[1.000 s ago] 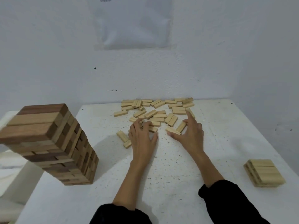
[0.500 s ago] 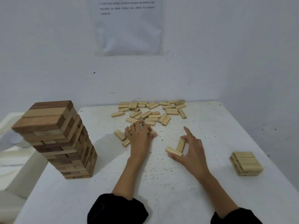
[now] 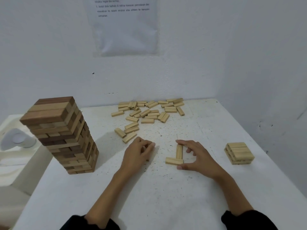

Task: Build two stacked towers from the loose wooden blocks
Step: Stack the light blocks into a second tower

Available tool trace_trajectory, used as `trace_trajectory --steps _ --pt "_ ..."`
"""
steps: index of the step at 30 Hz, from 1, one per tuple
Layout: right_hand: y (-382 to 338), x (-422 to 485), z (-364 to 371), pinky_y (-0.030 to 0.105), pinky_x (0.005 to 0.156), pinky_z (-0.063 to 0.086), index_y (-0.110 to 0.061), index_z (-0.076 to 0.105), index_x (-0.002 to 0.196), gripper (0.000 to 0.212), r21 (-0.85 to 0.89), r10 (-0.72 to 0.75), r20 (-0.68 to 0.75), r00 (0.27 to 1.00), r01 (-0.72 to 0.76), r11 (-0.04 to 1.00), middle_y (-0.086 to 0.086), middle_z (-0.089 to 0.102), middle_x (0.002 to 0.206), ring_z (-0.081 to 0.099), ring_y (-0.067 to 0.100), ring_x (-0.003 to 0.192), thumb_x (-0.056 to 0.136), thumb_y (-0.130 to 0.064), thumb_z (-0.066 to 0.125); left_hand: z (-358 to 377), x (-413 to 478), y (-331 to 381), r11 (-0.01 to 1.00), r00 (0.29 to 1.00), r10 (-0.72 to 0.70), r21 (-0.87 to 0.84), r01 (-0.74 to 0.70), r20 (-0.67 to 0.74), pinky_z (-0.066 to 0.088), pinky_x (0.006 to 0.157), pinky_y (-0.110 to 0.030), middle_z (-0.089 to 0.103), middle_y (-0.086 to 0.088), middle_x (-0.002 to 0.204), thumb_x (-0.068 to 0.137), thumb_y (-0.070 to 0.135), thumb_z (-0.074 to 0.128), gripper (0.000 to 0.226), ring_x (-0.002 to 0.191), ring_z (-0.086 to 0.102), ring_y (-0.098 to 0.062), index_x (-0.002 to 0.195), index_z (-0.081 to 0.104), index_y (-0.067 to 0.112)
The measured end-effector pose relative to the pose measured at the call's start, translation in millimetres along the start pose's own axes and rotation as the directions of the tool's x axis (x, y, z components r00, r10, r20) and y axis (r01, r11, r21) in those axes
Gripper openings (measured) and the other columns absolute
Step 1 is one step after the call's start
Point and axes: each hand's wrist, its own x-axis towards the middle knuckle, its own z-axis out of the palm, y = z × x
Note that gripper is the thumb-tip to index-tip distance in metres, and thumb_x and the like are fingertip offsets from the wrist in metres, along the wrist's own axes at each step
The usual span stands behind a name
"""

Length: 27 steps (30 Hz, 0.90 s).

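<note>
A tall tower (image 3: 66, 138) of mixed light and dark wooden blocks stands on the left of the white table (image 3: 157, 196). A low stack (image 3: 239, 152) of light blocks sits at the right. Several loose blocks (image 3: 149, 112) lie scattered at the far edge, a few more (image 3: 130, 131) nearer. My right hand (image 3: 199, 158) holds two blocks laid in an L, one pointing away (image 3: 179, 151) and one crosswise (image 3: 173, 161), between forefinger and thumb. My left hand (image 3: 138, 152) lies on the table with curled fingers; what is under them is hidden.
A white wall runs behind the table, with a printed sheet (image 3: 124, 25) in a plastic sleeve on it. A lower white surface with a pale round object (image 3: 18, 140) is to the left of the table. Another wall closes the right side.
Both hands have drawn back from the loose pile toward me. My right hand has dragged two blocks with it to the middle of the table.
</note>
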Motion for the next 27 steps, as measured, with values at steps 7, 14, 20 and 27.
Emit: trace_trajectory --steps 7,14,20,27 --pt "-10 5 29 0.023 0.084 0.032 -0.034 0.052 0.126 0.074 -0.239 0.038 -0.249 0.968 -0.099 0.966 -0.009 0.044 0.119 0.04 0.009 0.104 0.061 -0.062 0.073 -23 -10 -3 0.995 0.956 -0.002 -0.092 0.03 0.294 0.04 0.075 -0.016 0.059 0.013 0.09 0.069 0.031 0.082 0.042 0.084 0.049 -0.004 0.107 0.065 0.035" --pt "-12 4 29 0.017 0.082 0.034 -0.035 0.043 0.133 0.082 -0.131 0.048 -0.197 0.979 -0.075 0.989 -0.017 0.044 0.116 0.042 0.005 0.1 0.065 -0.078 0.055 -9 -15 0 1.0 0.995 0.029 -0.013 -0.028 0.1 0.039 0.068 -0.019 0.058 0.012 0.09 0.078 0.035 0.075 0.028 0.081 0.05 -0.007 0.102 0.063 0.031" --pt "-3 -2 9 0.006 0.079 0.038 -0.036 0.052 0.118 0.044 0.133 0.004 -0.149 0.989 0.016 0.991 -0.013 0.062 0.111 0.054 -0.001 0.096 0.081 -0.021 0.07 -3 -20 6 0.997 0.98 0.063 0.024 -0.068 0.187 0.036 0.076 -0.015 0.051 0.019 0.101 0.061 0.062 0.073 0.071 0.091 0.045 -0.001 0.124 0.053 0.036" --pt "-2 1 18 0.009 0.077 0.035 -0.043 0.05 0.114 0.047 -0.012 -0.049 -0.195 0.98 0.047 0.999 -0.023 0.058 0.108 0.051 -0.001 0.094 0.078 -0.024 0.074 12 -13 15 0.987 0.99 0.062 0.141 -0.08 0.129 0.032 0.075 -0.023 0.049 0.02 0.097 0.067 0.056 0.075 0.068 0.086 0.039 0.001 0.129 0.054 0.035"
